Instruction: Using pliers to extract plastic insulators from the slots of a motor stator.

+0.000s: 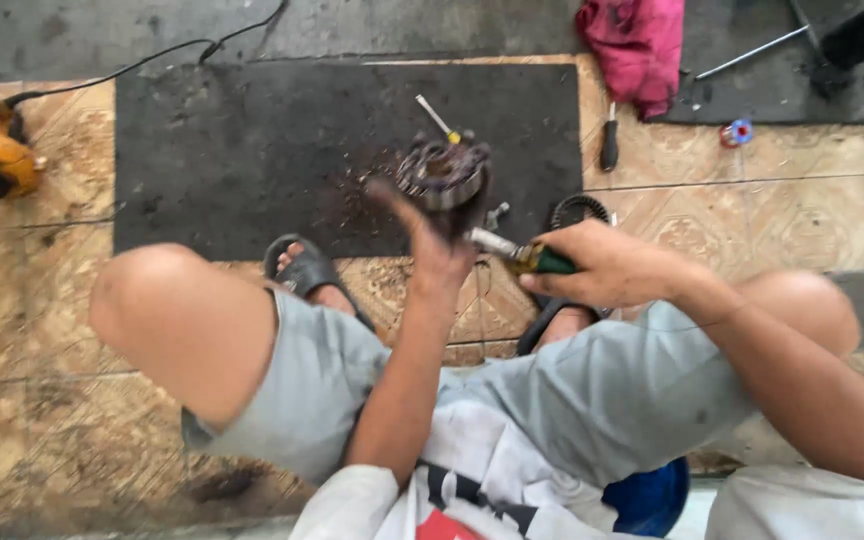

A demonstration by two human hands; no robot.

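Left hand (430, 232) is raised at frame centre, its forearm rising from six o'clock toward twelve; the thumb splays toward ten o'clock, while motion blur hides how far the fingers are curled. Right hand (607, 265) lies just beside it at three o'clock, knuckles up and fingers wrapped in a closed fist, its forearm entering from five o'clock and pointing toward ten o'clock. Both bare knees are bent and spread, one toward nine o'clock, the other toward three o'clock.
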